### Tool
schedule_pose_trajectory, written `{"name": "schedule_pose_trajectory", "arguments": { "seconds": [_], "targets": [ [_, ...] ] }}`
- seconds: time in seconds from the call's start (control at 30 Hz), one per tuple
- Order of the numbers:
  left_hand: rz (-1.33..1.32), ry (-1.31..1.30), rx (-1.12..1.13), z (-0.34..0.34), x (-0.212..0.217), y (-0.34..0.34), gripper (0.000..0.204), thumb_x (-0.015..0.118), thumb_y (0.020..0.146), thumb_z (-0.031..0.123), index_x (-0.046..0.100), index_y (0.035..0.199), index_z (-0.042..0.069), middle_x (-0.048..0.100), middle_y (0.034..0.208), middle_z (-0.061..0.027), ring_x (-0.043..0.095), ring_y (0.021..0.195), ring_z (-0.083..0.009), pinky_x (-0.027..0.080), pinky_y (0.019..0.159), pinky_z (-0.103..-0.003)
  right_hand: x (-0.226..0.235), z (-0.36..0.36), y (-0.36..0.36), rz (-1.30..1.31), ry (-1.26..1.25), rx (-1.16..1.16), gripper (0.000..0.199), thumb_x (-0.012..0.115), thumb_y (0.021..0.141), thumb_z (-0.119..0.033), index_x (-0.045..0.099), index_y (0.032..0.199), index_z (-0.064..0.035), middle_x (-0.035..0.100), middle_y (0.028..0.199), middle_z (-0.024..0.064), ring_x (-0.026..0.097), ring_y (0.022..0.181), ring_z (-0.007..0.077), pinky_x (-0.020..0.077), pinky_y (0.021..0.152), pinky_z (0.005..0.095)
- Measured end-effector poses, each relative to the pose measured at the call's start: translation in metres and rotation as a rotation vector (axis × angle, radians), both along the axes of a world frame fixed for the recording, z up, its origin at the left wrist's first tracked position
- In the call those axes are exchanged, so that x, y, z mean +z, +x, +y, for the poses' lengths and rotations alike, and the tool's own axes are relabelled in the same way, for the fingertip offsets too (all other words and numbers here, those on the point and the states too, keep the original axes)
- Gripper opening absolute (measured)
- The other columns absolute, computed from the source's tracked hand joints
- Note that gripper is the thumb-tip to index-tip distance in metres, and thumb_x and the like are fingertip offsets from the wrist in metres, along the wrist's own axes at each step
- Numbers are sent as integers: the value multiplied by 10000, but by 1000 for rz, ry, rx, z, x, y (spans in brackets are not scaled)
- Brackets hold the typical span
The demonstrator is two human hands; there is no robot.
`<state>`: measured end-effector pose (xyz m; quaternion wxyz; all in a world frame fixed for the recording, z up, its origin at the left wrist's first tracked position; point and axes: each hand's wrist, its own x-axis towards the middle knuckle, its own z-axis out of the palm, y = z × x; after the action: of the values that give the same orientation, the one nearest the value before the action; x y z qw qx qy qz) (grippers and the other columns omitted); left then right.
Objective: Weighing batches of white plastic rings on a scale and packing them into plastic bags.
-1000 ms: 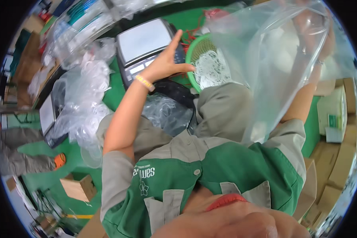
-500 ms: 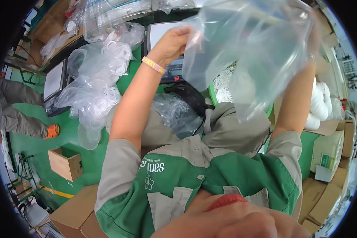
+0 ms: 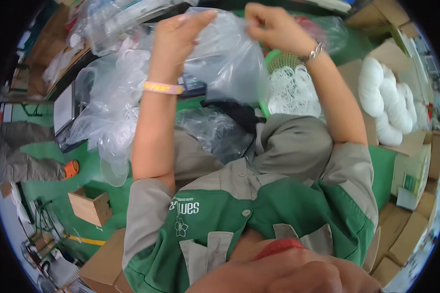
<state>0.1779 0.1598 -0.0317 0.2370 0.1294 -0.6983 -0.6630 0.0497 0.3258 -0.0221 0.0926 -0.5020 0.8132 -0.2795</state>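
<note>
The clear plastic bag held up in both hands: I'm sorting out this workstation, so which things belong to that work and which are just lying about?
In hand:
clear plastic bag
left hand
right hand

Lying about:
heap of loose clear bags
green basket of white rings
white yarn skeins
small cardboard box

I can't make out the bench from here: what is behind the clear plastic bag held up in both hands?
Behind the clear plastic bag, a green basket of white rings shows at its right edge, and a dark device at its left. The bag's film blurs whatever lies directly behind its middle.
</note>
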Motion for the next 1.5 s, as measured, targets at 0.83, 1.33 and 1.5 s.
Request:
{"name": "schedule_pose_trajectory", "arguments": {
  "seconds": [0.83, 1.33, 1.5],
  "targets": [
    [-62, -139, 258, -75, 5, 25, 98, 549, 852, 150, 559, 820, 58, 510, 701, 26, 384, 599, -39, 331, 562, -173, -332, 199, -11, 296, 757, -91, 963, 683, 561, -125, 172, 1364, -269, 251, 1385, 120, 227, 1289, 282, 234, 1000, 536],
    [-47, -265, 211, -24, -25, -32, 77, 513, 833, 34, 540, 761, 41, 579, 854, -72, 372, 581, -31, 294, 537, -152, -339, 202, -19, -206, 289, -710, 284, 615, 633, -140, 582, 910, -88, 612, 853, 129, 591, 811, 302, 469, 692, 404],
    [-113, -450, -131, -10, -37, -39, 131, 429, 816, -34, 521, 742, 21, 581, 1086, -145, 411, 583, -31, 354, 556, -158, -310, 247, -50, -721, -293, -898, 257, 638, 658, -72, 580, 906, -36, 610, 792, 47, 568, 710, 140, 456, 662, 277]
  ]
}}
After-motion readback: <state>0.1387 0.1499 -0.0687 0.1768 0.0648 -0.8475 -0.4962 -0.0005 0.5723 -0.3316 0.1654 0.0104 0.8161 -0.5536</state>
